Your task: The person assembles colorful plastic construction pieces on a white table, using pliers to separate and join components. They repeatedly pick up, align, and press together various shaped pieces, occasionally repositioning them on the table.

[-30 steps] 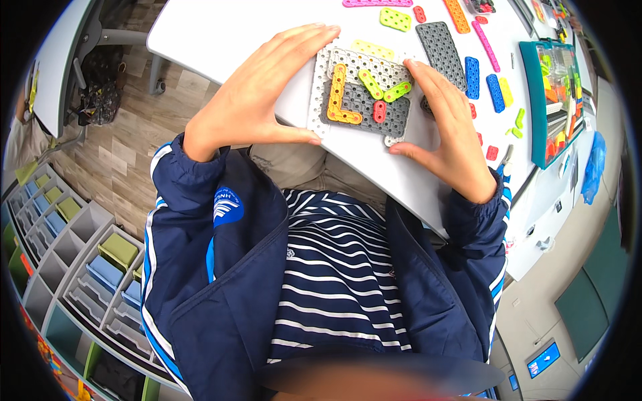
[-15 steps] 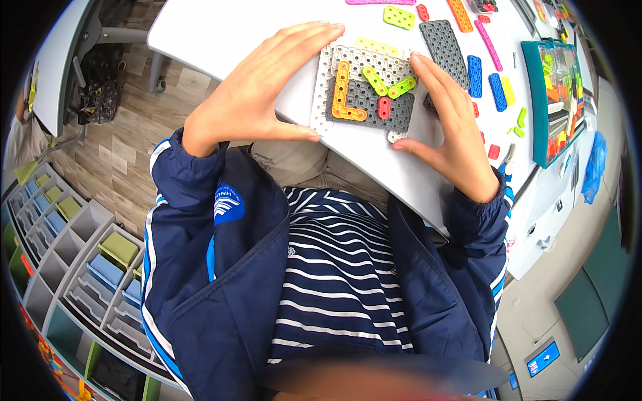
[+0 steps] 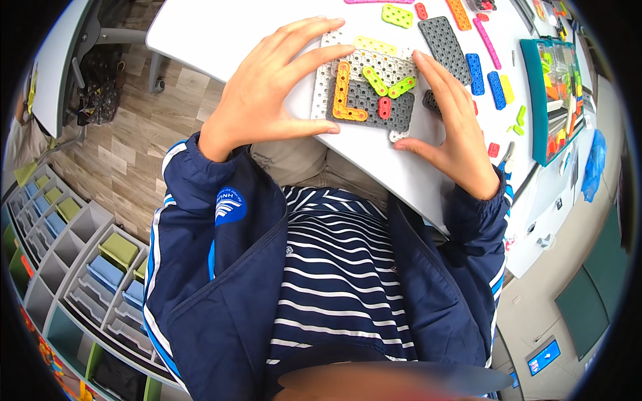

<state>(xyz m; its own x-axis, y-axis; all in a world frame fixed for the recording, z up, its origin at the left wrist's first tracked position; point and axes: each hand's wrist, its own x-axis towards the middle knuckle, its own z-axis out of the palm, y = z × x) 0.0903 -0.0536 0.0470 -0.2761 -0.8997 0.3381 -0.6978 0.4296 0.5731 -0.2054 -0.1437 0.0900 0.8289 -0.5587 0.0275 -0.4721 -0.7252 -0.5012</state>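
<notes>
- We see a layered build of perforated plates at the near edge of the surface: a dark grey plate over a white plate.
- On it lie a yellow-orange L-shaped beam, two lime green links meeting in a V, and a red link just below their joint; we take the three links as deliberately set in a Y.
- The build lies between the hands, right of the left hand and left of the right hand.
- Our left hand is spread wide, its index fingertip over the upper plates and its thumb near the lower left corner.
- Our right hand is also wide, fingertips at the upper right corner, thumb by the lower right one; we cannot tell how firmly it presses. We judge this framing steadies or squares the layers.
- Beyond lie a larger dark grey plate, blue beams and a teal-rimmed parts case, likely spread out for easy picking.
</notes>
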